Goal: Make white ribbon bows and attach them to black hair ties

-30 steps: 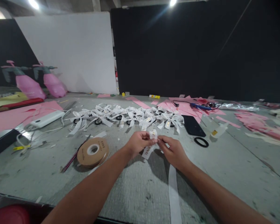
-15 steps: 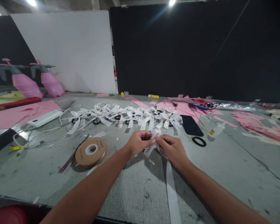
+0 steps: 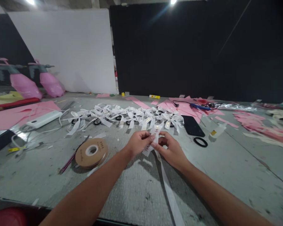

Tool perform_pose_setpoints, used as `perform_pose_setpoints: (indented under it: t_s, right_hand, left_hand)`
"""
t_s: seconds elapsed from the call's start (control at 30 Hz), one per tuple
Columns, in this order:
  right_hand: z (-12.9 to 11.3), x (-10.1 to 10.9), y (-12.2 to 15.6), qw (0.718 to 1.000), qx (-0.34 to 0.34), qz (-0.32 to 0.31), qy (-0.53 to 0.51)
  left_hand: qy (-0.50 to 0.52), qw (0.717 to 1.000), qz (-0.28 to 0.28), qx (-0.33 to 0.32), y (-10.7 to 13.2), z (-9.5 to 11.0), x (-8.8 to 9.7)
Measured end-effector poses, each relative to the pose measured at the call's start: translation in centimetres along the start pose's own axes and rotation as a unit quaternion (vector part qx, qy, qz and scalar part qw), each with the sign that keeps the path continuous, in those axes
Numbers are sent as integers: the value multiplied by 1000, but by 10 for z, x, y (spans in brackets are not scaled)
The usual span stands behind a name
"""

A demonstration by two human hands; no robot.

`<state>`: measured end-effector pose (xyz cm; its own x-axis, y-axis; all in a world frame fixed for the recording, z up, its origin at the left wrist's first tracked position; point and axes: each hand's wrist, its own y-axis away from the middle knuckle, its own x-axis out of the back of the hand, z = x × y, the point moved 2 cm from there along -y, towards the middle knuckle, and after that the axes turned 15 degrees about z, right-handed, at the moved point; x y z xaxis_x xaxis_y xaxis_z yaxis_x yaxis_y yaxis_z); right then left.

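A white printed ribbon point(image 3: 168, 190) runs up from the table's front edge to my two hands, where it is folded into a loop with a short printed end hanging down. My left hand point(image 3: 139, 143) pinches the ribbon between thumb and fingers. Close beside it, my right hand point(image 3: 171, 150) also grips the ribbon, thumb against curled fingers. Just beyond them lies a row of white ribbon bows point(image 3: 129, 117), some with black rings. To the left rests a cardboard ribbon spool point(image 3: 85, 156), and a black ring point(image 3: 200, 142) lies to the right.
A dark phone point(image 3: 193, 126) and a small clear bottle point(image 3: 218, 130) lie right of the bows. At left are tweezers point(image 3: 69, 161), a white power strip point(image 3: 43, 120) with cords and pink spray bottles point(image 3: 50, 84). Pink paper scraps point(image 3: 254, 124) lie at right.
The ribbon loop between my fingers has turned and stands taller. My right hand's fingers have shifted around it, and the trailing ribbon has swung somewhat to the left near my hands.
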<state>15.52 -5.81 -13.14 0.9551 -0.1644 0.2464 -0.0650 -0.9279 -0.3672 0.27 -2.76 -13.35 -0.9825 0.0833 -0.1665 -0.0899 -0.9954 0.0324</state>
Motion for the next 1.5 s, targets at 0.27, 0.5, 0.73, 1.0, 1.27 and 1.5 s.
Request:
perform_pose_setpoints:
  t_s: [0.27,0.5,0.73,1.0,1.27,1.5]
  right_hand:
    - [3,2,-1,995,-63,-27,-67]
    - [-3,2,1,935,-234,-72,-255]
    - [-8,11,-3,891,-264,-109,-353]
    - [-5,13,-9,934,-87,-133,-320]
    - [1,19,-12,967,239,-79,42]
    - [-4,20,-13,945,308,-81,79]
  left_hand:
    - [3,997,72,-36,-4,-2,6]
    - [-13,995,98,-1,-8,-5,9]
    - [-77,994,-23,67,-2,-10,6]
    - [-94,967,-215,100,16,-1,-4]
    - [-110,935,-286,181,12,5,7]
    - [-53,933,-295,199,11,7,10]
